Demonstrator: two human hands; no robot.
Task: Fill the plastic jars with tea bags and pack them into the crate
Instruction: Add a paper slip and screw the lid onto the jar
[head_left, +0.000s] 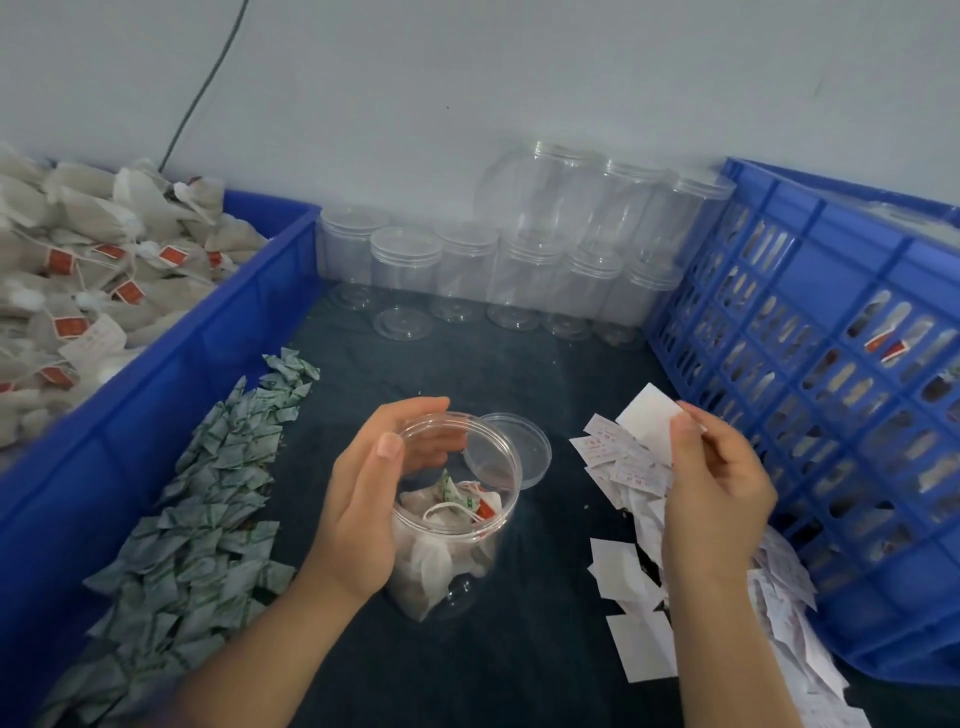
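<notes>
on the dark mat (519, 675), left hand (358, 514) grips open jar (452, 519) holding tea bags (441, 512); right hand (717, 493), apart, pinches paper slip (647, 423).

The tea-bag bin (208, 332) runs off the left edge, the crate (831, 291) off the right; its contents show only through slots. Print on the paper slips (623, 467) is too small to read.

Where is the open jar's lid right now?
Head view, centre: the lid lies on the dark mat just right of the open jar, left of the paper slips.
</notes>
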